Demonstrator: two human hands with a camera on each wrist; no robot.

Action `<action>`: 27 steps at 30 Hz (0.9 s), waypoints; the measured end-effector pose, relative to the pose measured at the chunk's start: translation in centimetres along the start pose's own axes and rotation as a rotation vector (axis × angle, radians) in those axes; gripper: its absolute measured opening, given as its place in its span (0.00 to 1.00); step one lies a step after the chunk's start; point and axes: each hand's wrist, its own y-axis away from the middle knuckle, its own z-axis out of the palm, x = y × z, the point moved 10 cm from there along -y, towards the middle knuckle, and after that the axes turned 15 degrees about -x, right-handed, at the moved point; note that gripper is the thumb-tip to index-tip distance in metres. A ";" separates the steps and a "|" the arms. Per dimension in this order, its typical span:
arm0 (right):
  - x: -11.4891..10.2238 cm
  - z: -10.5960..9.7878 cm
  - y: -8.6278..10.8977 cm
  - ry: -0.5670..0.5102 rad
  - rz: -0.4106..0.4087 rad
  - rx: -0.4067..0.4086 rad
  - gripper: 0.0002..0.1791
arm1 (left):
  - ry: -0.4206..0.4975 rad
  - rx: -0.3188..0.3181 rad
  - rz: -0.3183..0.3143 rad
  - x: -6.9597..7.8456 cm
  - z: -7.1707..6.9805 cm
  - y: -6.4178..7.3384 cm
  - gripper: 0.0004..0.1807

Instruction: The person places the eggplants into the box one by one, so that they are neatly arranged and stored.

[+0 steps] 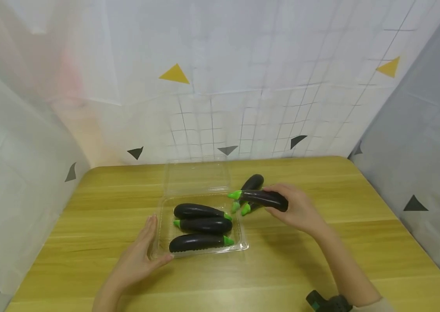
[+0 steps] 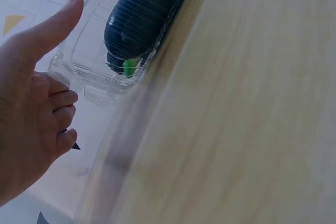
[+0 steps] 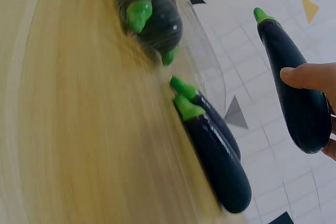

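Note:
My right hand [image 1: 295, 208] grips a dark purple toy eggplant [image 1: 264, 198] with a bright green stem, thumb on one side, fingers on the other. The held eggplant [image 3: 294, 85] is raised off the table in the right wrist view, its stem pointing away from the palm. My left hand [image 1: 135, 255] rests against the left side of a clear plastic clamshell box [image 1: 243, 246], thumb extended near its front corner. Inside the box lie an upper eggplant [image 1: 198, 211], a middle one [image 1: 206, 225] and a front one [image 1: 196, 242], side by side.
Two more eggplants lie on the wooden table [image 1: 321, 260] right of the box, one [image 3: 218, 166] in front of the other. The box's clear lid [image 1: 196, 177] stands open toward the back wall. A dark device [image 1: 327, 302] is at my right wrist. Patterned white sheets [image 1: 220, 117] enclose the table.

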 end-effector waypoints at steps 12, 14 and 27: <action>-3.2 0.7 -2.1 -0.056 -0.059 -0.028 0.28 | 0.002 0.002 0.007 -0.1 0.0 -0.1 0.59; -3.5 0.9 -2.4 -0.060 -0.063 -0.034 0.28 | 0.001 0.002 0.009 -0.1 0.0 -0.1 0.59; -6.5 2.2 -4.1 -0.088 -0.127 -0.052 0.27 | 0.010 0.004 0.001 0.0 0.0 0.0 0.59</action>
